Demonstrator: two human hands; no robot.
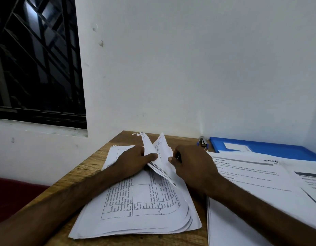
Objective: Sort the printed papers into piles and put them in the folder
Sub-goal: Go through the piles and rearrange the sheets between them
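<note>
Left hand (134, 160): thumb laid across the front of a few lifted sheets (160, 150), remaining fingers behind them, so it pinches the bundle. Right hand (191, 167): fingers (171, 159) curled onto the right face of the same sheets, gripping them from the 3 o'clock side. The lifted sheets stand up in a fan, their lower edges still joined to the stack of papers (136, 210), which lies flat at 6 o'clock from the hands, top page showing a printed table turned sideways. Both forearms cross this stack. A second pile (251, 183) of printed pages lies at 3 to 4 o'clock, just beside the stack. The blue folder (278, 150) lies flat at 2 o'clock, against the wall (189, 68), partly under the second pile. A stapler (203, 141) sits just left of the folder. Wooden bench (93, 167) carries everything. Dark barred window (34, 59) at 10 o'clock.
</note>
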